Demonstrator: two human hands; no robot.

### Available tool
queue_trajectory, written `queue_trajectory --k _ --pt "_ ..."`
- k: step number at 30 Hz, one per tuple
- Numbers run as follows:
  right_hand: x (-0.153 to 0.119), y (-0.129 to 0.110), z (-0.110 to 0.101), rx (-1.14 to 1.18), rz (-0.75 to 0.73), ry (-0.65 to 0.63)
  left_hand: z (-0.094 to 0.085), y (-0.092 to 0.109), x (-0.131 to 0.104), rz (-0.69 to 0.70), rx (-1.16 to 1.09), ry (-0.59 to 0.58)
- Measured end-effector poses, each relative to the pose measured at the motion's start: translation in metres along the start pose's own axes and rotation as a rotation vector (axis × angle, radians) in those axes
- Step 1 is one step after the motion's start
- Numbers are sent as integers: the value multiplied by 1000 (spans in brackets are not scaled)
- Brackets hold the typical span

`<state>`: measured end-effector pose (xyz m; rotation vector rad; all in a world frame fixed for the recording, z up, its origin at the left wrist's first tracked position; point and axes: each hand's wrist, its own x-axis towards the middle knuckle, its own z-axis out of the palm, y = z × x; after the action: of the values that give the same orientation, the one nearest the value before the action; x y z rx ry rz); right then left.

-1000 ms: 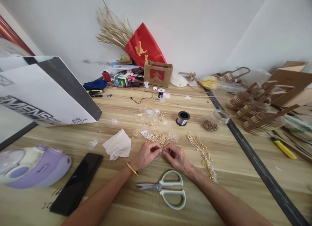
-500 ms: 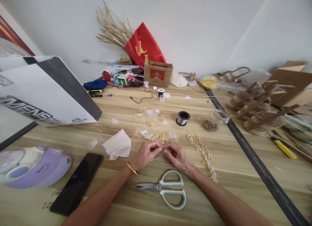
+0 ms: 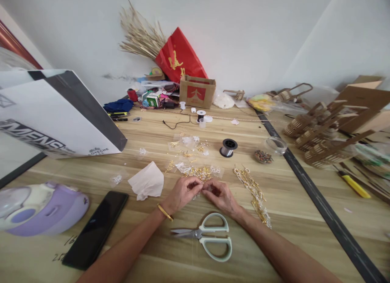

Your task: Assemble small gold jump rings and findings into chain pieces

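Note:
My left hand (image 3: 183,193) and my right hand (image 3: 222,197) meet at the fingertips, both in a pinch. Whatever lies between the fingers is too small to name. Just beyond them spreads a heap of gold and silver jewellery beads (image 3: 199,172) with small clear bags. A few silvery bits show below the fingertips. Scissors with pale green handles (image 3: 198,234) lie nearer to me, blades to the left. Gold and silver chains (image 3: 254,193) lie right of my right hand. A white tissue (image 3: 148,181) is left of my left hand.
A wire spool (image 3: 228,148) stands behind the beads, with a jar (image 3: 268,151) of dark beads to its right. A phone (image 3: 96,230), a purple-white device (image 3: 45,210) and a large box (image 3: 61,116) occupy the left. Small woven baskets (image 3: 323,140) and a yellow cutter (image 3: 355,185) are right.
My fingertips have shifted very slightly, with the right-hand fingers a little nearer the left. Both hands keep their pinch, and the things on the table stay where they were.

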<state>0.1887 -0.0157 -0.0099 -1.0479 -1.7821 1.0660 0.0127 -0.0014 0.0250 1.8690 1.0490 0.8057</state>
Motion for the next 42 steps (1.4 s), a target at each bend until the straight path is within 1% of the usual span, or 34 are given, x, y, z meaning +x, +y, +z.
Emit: queue_trajectory --k 8,11,15,18,22,26,28,35,39,42 --pt "1 0 -2 -32 -63 21 -3 2 -1 17 87 2" --pt "2 0 -3 -54 -104 28 -7 4 0 20 154 -20" --pt "3 1 -4 -82 -124 42 -13 4 3 4 253 -55" --pt "3 2 -4 -86 -131 54 -18 2 2 28 370 -116" --pt "4 0 -4 -82 -119 55 -23 0 -1 112 543 -241" --pt "4 0 -4 -80 -113 48 -22 -4 -5 139 678 -351" --pt "4 0 -4 -83 -115 47 -20 -7 -7 137 731 -378" --pt "4 -2 -4 -84 -114 42 -19 -15 -8 169 804 -367" --pt "4 -2 -4 -71 -108 24 -20 -14 -8 176 757 -335" --pt "3 -2 -5 -45 -90 24 -21 -9 -5 132 690 -300"
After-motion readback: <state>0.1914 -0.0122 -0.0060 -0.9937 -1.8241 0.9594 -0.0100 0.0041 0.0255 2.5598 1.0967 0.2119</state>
